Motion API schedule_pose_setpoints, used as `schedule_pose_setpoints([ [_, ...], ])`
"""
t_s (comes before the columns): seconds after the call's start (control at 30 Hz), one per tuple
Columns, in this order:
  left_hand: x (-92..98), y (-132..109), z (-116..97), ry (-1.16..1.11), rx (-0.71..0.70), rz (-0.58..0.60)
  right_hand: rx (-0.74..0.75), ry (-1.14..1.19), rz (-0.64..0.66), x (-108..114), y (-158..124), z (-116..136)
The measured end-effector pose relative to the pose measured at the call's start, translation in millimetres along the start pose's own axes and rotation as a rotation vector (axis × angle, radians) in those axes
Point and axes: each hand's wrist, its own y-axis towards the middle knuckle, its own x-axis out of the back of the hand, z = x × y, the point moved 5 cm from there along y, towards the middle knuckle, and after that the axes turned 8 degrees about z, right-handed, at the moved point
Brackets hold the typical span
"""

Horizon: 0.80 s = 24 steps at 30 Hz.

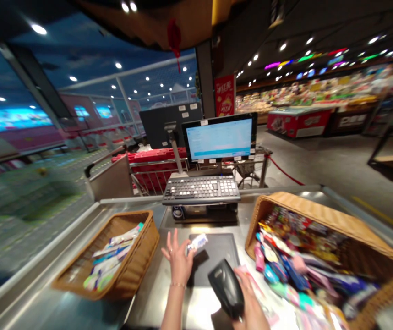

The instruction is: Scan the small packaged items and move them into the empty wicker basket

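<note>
My left hand (177, 262) is raised over the steel counter, with a small clear-and-blue packet (197, 243) pinched at its fingertips. Just below that packet lies a black flat scanner pad (213, 256). My right hand (252, 305) grips a black handheld barcode scanner (226, 288), whose nose points toward the packet. A pink packaged item (253, 284) lies partly under my right hand. To its right, a tilted wicker basket (306, 211) holds many colourful packets. A smaller wicker basket (144, 243) on the left holds several long, flat packages.
A keyboard (201, 190) sits behind the pad, and a monitor (220, 138) stands above it. The steel counter (148, 302) has raised edges. Red crates and metal railings stand behind the monitor, a red rope runs to the right, and store shelves fill the far right.
</note>
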Motion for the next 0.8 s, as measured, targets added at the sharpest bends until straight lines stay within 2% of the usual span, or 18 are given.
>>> schedule_pose_setpoints([
  [0.17, 3.8, -0.7, 2.8, 0.02, 0.008, -0.017, 0.037, 0.021, 0.069, -4.1, 4.5, -2.5],
  [0.6, 9.0, -0.6, 7.8, 0.026, 0.029, -0.029, 0.134, 0.076, -0.066, 0.9, 7.8, 10.1],
  [0.8, 10.3, -0.2, 9.1, 0.032, 0.035, -0.026, 0.049, 0.031, -0.089, -5.7, 4.8, -1.2],
])
